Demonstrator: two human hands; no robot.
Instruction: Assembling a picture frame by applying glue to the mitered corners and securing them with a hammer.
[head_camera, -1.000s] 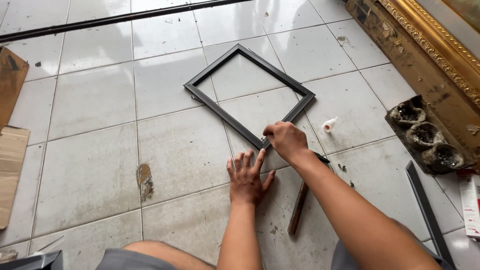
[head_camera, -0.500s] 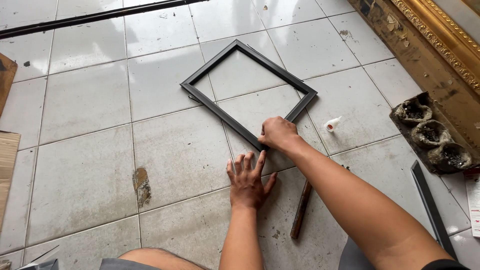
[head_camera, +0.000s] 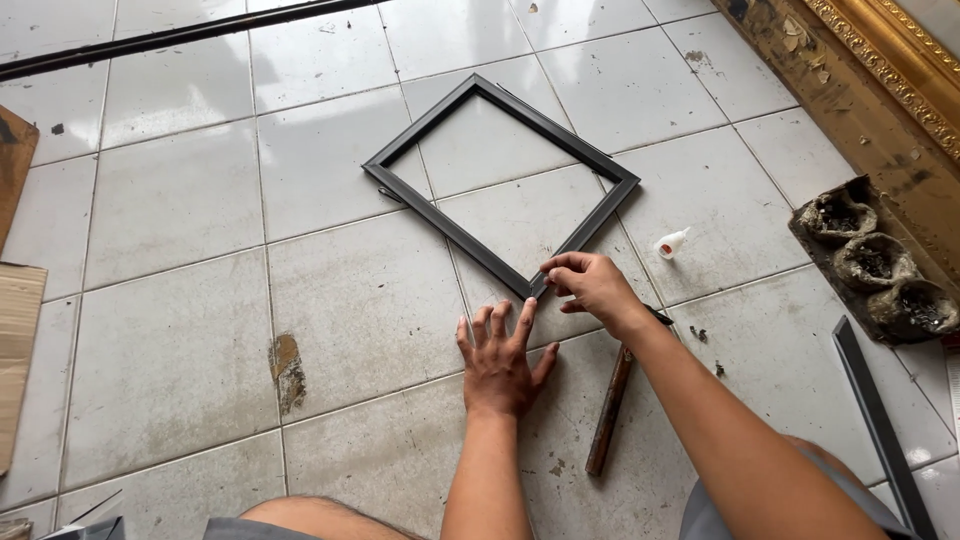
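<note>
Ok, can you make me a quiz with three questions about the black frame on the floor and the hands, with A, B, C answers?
1. Where is the right hand?
A. At the near corner of the black frame
B. On the gold frame
C. On the cardboard

2. How many cups are in the grey tray?
A. One
B. Three
C. Five

3. How is the left hand lying?
A. In a fist
B. Flat on the tile floor, fingers spread
C. Holding a hammer

Answers: 1 A, its fingertips pinch that corner. 2 B, three round hollows sit in a row. 3 B, the palm is down on the tile, just below the frame's corner.
</note>
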